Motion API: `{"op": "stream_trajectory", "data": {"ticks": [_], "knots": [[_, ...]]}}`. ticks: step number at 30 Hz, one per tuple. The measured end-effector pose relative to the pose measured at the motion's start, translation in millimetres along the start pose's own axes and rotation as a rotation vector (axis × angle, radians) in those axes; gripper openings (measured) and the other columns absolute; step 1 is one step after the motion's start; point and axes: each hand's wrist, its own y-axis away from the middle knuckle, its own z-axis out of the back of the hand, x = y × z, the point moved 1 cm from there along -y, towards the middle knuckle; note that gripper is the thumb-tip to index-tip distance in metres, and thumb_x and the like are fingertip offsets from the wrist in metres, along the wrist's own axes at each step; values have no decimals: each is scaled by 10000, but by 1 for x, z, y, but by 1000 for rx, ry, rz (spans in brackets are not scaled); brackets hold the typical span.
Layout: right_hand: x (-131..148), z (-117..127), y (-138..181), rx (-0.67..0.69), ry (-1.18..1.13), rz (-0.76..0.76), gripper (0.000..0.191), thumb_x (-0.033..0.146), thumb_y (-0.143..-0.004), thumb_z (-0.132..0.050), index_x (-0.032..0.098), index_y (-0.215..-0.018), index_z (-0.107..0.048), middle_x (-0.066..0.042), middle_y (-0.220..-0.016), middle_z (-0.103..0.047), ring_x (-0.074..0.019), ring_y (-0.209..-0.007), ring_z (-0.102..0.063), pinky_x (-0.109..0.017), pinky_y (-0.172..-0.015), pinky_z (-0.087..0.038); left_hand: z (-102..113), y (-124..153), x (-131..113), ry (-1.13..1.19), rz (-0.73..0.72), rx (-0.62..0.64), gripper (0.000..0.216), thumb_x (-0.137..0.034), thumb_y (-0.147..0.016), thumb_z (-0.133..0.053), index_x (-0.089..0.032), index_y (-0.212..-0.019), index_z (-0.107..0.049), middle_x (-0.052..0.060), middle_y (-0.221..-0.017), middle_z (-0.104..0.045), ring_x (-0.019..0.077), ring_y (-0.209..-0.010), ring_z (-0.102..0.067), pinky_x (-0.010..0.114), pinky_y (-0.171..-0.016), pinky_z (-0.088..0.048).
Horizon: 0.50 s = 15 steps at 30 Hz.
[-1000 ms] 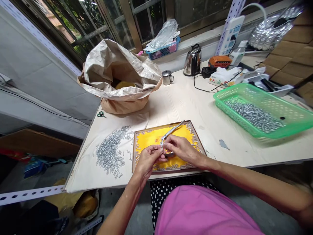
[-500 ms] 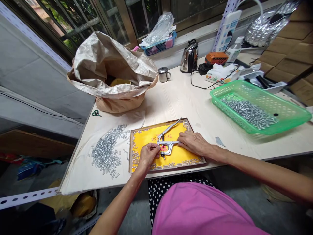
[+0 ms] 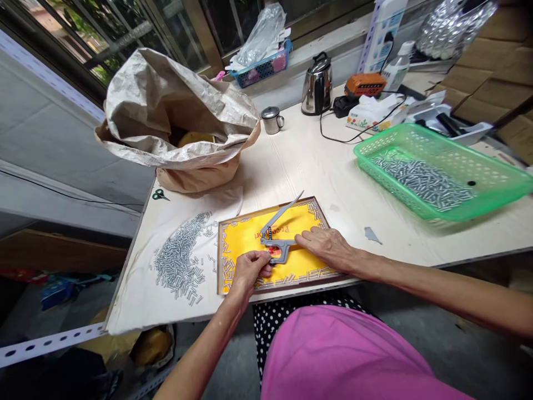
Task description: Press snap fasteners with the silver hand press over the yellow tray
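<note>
A pair of grey snap-fastener pliers [image 3: 283,248] lies over a shallow tray [image 3: 218,261] with a yellow printed bottom. Its long upper lever stands raised at an angle, and a dark spring shows between lever and frame. My right hand [image 3: 327,247] is closed around the end of the lower handle. At the jaw end, the fingers of my left hand [image 3: 251,268] are pinched together; what they hold, if anything, is hidden. Small metal pins [image 3: 306,276] lie along the tray's edges. Left of the tray, a heap of similar pins [image 3: 177,258] rests on white cloth.
A green plastic basket [image 3: 495,191] holding many pins stands at the right. Behind are a large open sack [image 3: 200,180], a metal mug [image 3: 271,123] and a kettle [image 3: 310,91]. Green-handled scissors [image 3: 159,194] lie near the table's left edge.
The pliers have shifted slightly left and turned a little in my right hand, with the lever still raised. My left fingers stay at the jaw end. The whole view has shifted slightly.
</note>
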Motion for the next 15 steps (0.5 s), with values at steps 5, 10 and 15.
{"op": "stream_trajectory", "data": {"ticks": [5, 10, 15], "knots": [[0, 1, 0, -16, -18, -1, 174, 114, -983, -425, 198, -977, -577, -35, -831, -646, -167, -734, -497, -331, -554, -211, -3, 0, -3, -17, 46, -1, 300, -318, -662, -863, -115, -736, -655, 16, -527, -653, 90, -436, -609, 178, -503, -531], [0, -1, 0, 5, -3, 5, 186, 117, -989, -416, 193, -995, -585, -36, -840, -645, -169, -733, -486, -335, -551, -192, -7, 1, -12, -95, 114, 10, 203, -233, -736, -815, -112, -759, -655, 54, -553, -687, 116, -471, -652, 185, -513, -546], [-2, -4, -4, 70, -19, 16, 201, 122, -996, -394, 198, -986, -580, -44, -858, -640, -175, -748, -488, -326, -556, -186, -6, 1, -18, -216, 171, 69, 152, -179, -772, -769, -110, -720, -644, 75, -544, -695, 126, -450, -649, 195, -503, -542]]}}
